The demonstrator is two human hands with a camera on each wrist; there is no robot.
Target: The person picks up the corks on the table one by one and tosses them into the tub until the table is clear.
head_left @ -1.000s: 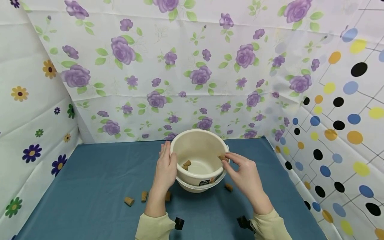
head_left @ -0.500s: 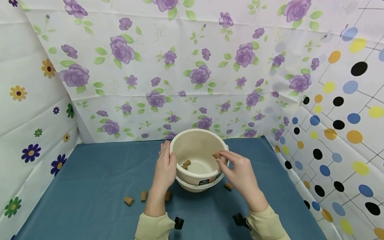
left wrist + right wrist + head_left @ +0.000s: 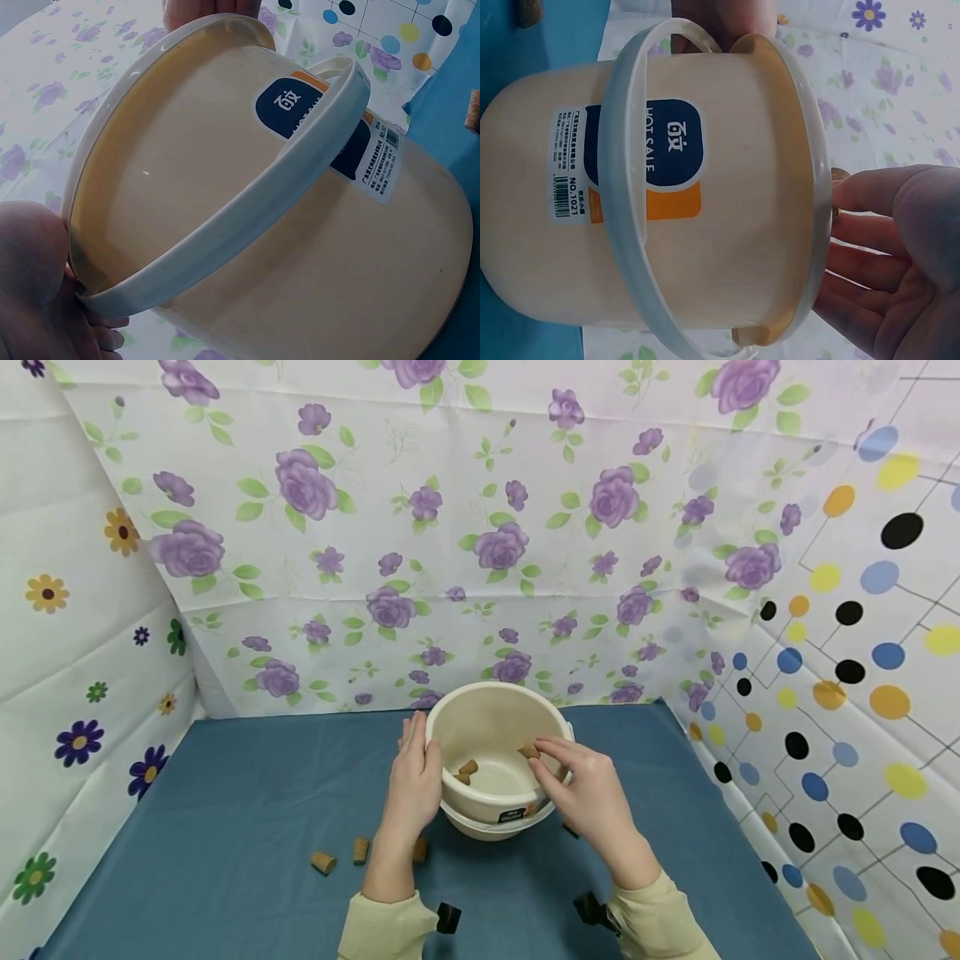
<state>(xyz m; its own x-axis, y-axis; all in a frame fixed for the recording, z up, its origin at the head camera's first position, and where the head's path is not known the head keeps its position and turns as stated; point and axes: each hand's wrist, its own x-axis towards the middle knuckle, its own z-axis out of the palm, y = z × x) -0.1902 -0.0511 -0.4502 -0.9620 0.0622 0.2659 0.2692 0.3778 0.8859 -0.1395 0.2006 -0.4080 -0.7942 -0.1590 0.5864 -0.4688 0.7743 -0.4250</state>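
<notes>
A cream plastic bucket [image 3: 487, 814] stands mid-table, its mouth facing me and its handle lowered at the front. My left hand [image 3: 415, 772] rests against its left rim, fingers straight along the outer side and thumb apart from them. My right hand [image 3: 592, 789] pinches a small cork [image 3: 528, 750] between thumb and fingertips, over the inside of the bucket near the right rim. Two corks [image 3: 468, 767] lie together on the bucket's floor at the left. In the right wrist view, the held cork [image 3: 840, 174] is mostly hidden by the rim and fingers.
On the blue cloth [image 3: 255, 810], a cork [image 3: 323, 862] and an upright cork [image 3: 361, 851] lie left of my left forearm. Another cork [image 3: 420, 850] is partly behind that wrist. Patterned sheets [image 3: 480, 568] enclose the back and sides.
My right hand has moved left from the bucket's right rim, carrying the cork farther over the inside. It now mostly covers the cork on the cloth below. My left hand and the bucket stay put.
</notes>
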